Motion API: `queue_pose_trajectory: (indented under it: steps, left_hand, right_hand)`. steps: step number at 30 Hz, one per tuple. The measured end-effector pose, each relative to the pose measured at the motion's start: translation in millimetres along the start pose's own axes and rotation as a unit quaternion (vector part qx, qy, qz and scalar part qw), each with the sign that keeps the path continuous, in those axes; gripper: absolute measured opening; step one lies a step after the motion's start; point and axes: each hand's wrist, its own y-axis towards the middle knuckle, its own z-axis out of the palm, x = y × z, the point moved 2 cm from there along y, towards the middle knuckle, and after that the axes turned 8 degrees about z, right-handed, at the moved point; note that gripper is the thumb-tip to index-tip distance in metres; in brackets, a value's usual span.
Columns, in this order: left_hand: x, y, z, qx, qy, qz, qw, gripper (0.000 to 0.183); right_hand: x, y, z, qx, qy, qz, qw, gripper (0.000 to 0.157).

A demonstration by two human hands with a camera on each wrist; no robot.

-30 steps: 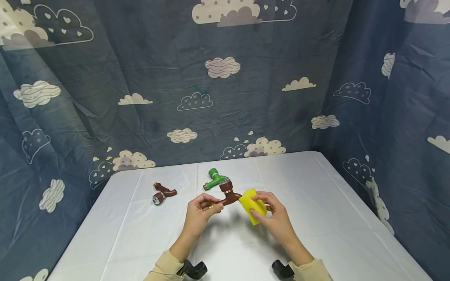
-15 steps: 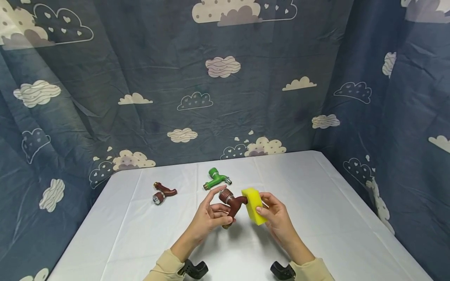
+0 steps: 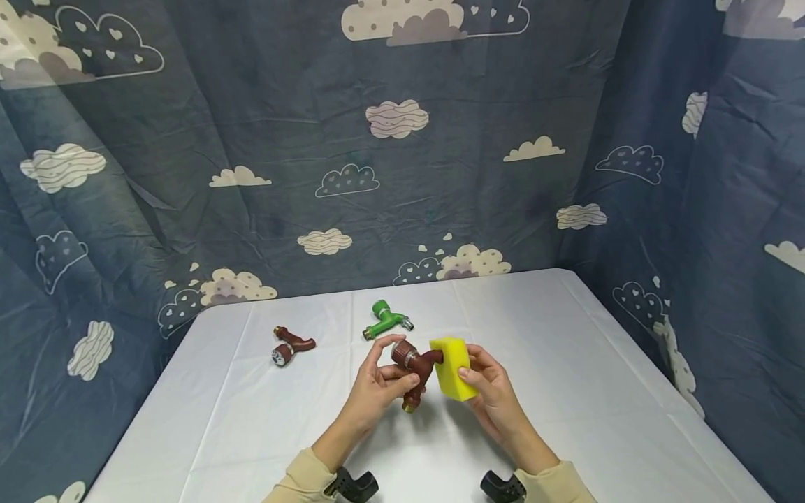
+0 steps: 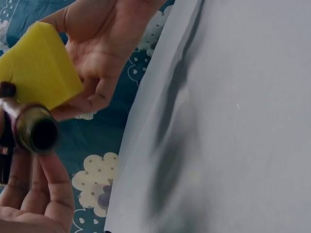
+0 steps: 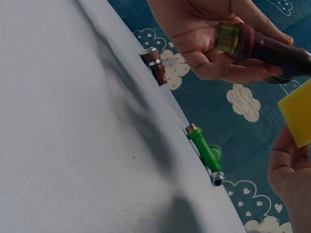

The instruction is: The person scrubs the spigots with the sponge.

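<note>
My left hand (image 3: 377,388) grips a reddish-brown tap (image 3: 420,374) above the table, its knob up at the left and its threaded brass end pointing down. In the left wrist view the tap's open threaded inlet (image 4: 43,133) faces the camera. My right hand (image 3: 493,384) pinches a yellow sponge (image 3: 454,369) between thumb and fingers. The sponge's left side is right at the tap's spout tip. In the right wrist view the sponge (image 5: 299,114) is partly cut off by the frame edge.
A second brown tap (image 3: 292,346) lies on the white-covered table (image 3: 566,391) at the left. Behind my hands lies a green tap (image 3: 386,320) with a metal spout end. A dark blue cloud-patterned curtain (image 3: 440,181) stands behind the table.
The left hand has turned the tap so its threaded end points down rather than left, and now holds it further round the body. The sponge has tilted more upright against the spout.
</note>
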Motion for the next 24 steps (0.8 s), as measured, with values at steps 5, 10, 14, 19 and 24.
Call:
queue_pose_trajectory:
  steps: [5,10,14,19,24]
  left_hand:
    - [0.5,1.7,5.2,-0.047,-0.002,-0.02,0.9987,0.064]
    - [-3.6,2.9,6.6,-0.064,-0.003,0.014,0.9978,0.059]
    - [-7.9,4.3,4.4,-0.066,-0.011,0.035,0.9971,0.054]
    - [-11.5,3.8,1.4,-0.06,-0.043,0.043,0.9964,0.05]
    - [-12.1,1.0,1.1,-0.042,-0.082,0.04,0.995,0.034]
  right_hand:
    - [0,-1,1.8,-0.001,0.02,0.016,1.0,0.034]
    - [1,-1,0.5,-0.017,0.04,0.022,0.999,0.033]
    - [3,0,-1.2,-0.013,0.053,0.022,0.998,0.035]
    - [5,-1,-3.0,0.022,0.066,0.041,0.997,0.036]
    - [6,-2,-5.3,0.047,0.071,0.075,0.994,0.036]
